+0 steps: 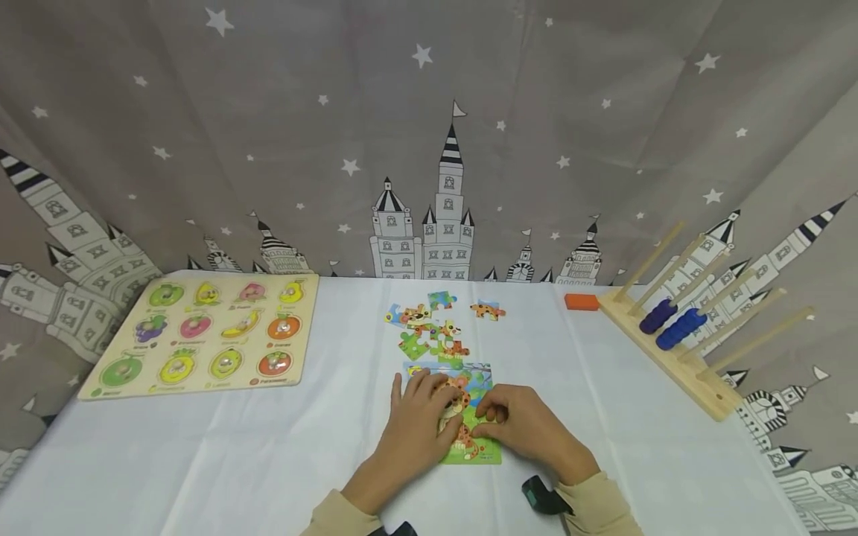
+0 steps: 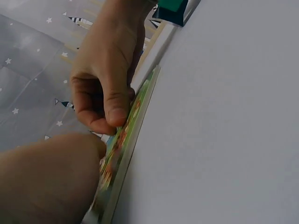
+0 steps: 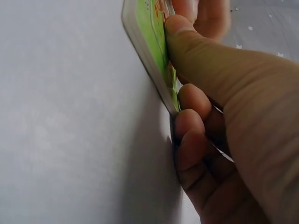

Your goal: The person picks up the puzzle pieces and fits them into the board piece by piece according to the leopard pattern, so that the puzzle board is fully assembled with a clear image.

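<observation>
A jigsaw board point(image 1: 491, 452) with a spotted-animal picture on green and blue lies on the white table. My left hand point(image 1: 418, 420) rests over its left side, with fingers spread across the picture. At the right edge is my right hand point(image 1: 529, 420), its fingers curled and its thumb on the board. In the right wrist view that thumb point(image 3: 187, 39) touches the green picture point(image 3: 159, 42), while other fingertips are at the board's edge. Whether a piece is between them is hidden. Loose jigsaw pieces point(image 1: 429, 327) lie in a cluster beyond the board.
A single jigsaw piece point(image 1: 488, 310) lies right of the cluster. A wooden fruit puzzle point(image 1: 208, 335) is on the left. At the right stands a wooden peg rack point(image 1: 677, 357) with blue and purple beads, beside an orange block point(image 1: 581, 301). A printed curtain point(image 1: 429, 149) hangs behind.
</observation>
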`<action>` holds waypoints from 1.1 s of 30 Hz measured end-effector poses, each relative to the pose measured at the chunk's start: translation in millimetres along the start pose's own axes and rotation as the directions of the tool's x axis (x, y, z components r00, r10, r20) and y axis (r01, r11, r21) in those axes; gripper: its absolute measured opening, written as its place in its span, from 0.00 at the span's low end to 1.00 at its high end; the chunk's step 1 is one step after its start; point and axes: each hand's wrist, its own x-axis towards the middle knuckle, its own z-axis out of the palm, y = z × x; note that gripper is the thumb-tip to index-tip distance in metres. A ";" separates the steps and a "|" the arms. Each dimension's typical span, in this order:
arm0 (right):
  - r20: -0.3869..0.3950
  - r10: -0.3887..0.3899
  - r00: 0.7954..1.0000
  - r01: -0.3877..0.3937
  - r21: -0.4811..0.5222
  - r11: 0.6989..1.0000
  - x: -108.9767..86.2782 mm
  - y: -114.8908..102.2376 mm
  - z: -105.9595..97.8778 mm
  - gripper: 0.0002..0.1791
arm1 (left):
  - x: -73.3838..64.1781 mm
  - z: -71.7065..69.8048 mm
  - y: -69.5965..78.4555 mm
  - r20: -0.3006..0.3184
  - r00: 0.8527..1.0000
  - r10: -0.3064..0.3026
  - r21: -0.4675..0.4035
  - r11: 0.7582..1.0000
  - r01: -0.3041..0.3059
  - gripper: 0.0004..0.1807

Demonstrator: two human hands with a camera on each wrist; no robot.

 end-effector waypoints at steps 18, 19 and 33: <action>-0.200 0.260 0.945 -0.208 0.250 0.946 61.3 53.7 -22.9 0.17 | -13.7 1.3 -7.2 0.080 0.996 0.026 0.032 0.999 -0.029 0.31; -0.210 0.275 0.938 -0.218 0.258 0.941 69.1 56.4 -25.4 0.19 | -13.2 0.7 -7.6 0.078 0.997 0.025 0.034 0.999 -0.027 0.31; -0.337 0.327 0.883 -0.281 0.180 0.943 121.5 62.5 -41.7 0.21 | -5.9 -6.5 -3.3 0.164 0.982 -0.097 0.004 0.995 0.098 0.56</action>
